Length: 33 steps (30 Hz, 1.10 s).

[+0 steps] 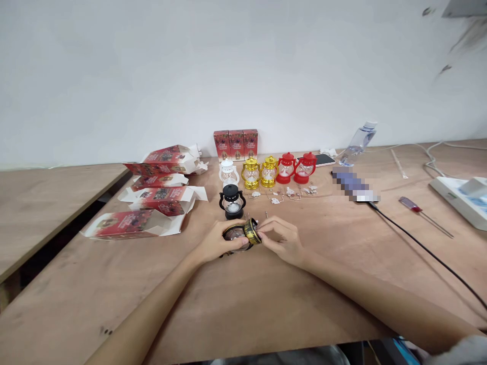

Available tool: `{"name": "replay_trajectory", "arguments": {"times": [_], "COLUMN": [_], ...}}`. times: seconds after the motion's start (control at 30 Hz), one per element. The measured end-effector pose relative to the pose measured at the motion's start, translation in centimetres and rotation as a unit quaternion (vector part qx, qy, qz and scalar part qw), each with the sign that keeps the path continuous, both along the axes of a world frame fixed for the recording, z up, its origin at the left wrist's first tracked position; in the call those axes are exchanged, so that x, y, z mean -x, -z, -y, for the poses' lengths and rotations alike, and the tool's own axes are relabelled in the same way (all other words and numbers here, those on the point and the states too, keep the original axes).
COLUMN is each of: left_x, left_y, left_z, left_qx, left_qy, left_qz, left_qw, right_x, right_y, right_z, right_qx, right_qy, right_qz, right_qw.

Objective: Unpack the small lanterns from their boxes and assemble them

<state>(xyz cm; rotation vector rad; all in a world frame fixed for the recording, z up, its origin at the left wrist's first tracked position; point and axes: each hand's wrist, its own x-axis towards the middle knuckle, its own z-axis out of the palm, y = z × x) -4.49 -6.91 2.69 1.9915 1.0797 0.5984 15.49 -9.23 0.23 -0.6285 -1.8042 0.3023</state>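
Observation:
My left hand [218, 242] is wrapped round a small black-and-gold lantern [251, 231], which lies on its side with its base turned to the right. The fingers of my right hand [282, 238] are pinched at that base; whatever they hold there is too small to make out. Just beyond stands a black lantern [231, 203], and behind it a white lantern [229, 174]. A gold lantern [251, 175], a second gold lantern [269, 172], a red lantern [285, 170] and another red lantern [305, 169] stand upright in a row. Small metal hooks and tags [291, 192] lie before them.
Several opened red cartons [129, 223] lie at the left, near a gap between tables. Closed red boxes [236, 144] stand against the wall. To the right are a tilted water bottle [357, 144], a phone [350, 183] with a black cable [418, 237], a screwdriver [413, 206] and a power strip [462, 203].

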Motion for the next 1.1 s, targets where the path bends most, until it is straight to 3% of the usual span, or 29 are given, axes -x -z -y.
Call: {"name": "replay_trajectory", "arguments": {"times": [0.27,0.47,0.73,0.9,1.1], "left_x": [0.3,0.2,0.1,0.1,0.1], "left_y": [0.5,0.2,0.0,0.1,0.0], "left_z": [-0.3,0.0,0.0,0.0,0.0], "left_qx": [0.0,-0.004,0.013,0.012,0.008], "left_qy": [0.004,0.033,0.028,-0.012,-0.011], "left_qz": [0.034,0.056,0.056,0.042,0.034], "left_qw": [0.999,0.998,0.998,0.999,0.999], "right_x": [-0.4,0.0,0.0,0.1,0.2], "right_y": [0.2,0.8,0.8,0.8,0.7], "right_z": [-0.6,-1.0,-1.6,-1.4,-1.0], "right_qx": [0.191,0.337,0.433,0.433,0.375], "right_qy": [-0.061,-0.189,-0.226,-0.201,-0.173], "right_qz": [-0.037,-0.152,-0.202,-0.201,-0.184], "right_qw": [0.979,0.91,0.849,0.855,0.892]}}
